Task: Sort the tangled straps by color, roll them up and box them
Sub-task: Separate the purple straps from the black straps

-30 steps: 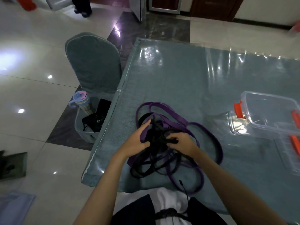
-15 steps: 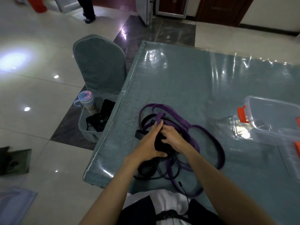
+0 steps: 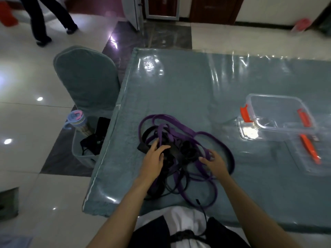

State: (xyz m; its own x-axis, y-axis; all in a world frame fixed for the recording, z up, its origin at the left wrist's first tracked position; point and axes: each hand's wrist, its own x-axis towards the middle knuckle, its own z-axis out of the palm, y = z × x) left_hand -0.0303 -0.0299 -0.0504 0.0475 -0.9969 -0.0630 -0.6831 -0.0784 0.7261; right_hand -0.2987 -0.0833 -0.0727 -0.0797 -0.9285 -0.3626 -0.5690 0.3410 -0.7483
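A tangle of purple straps [image 3: 180, 128] and black straps [image 3: 176, 154] lies on the teal table near its front left corner. My left hand [image 3: 155, 157] lies on the left side of the pile, its fingers curled into the black straps. My right hand [image 3: 215, 162] sits at the pile's right side with fingers spread and relaxed, touching a purple strap. A clear plastic box [image 3: 279, 113] with orange clips stands on the table to the right, apart from the pile.
The box's clear lid [image 3: 308, 153] with an orange clip lies in front of the box. A covered chair [image 3: 87, 79] stands left of the table, with a bin [image 3: 84, 151] of black items and a cup [image 3: 77, 120] beside it. A person's legs [image 3: 44, 20] are far left.
My hands have parted: the right hand moved off the pile's middle to its right side and opened. The left hand slid left over the black straps. The camera view shifted.
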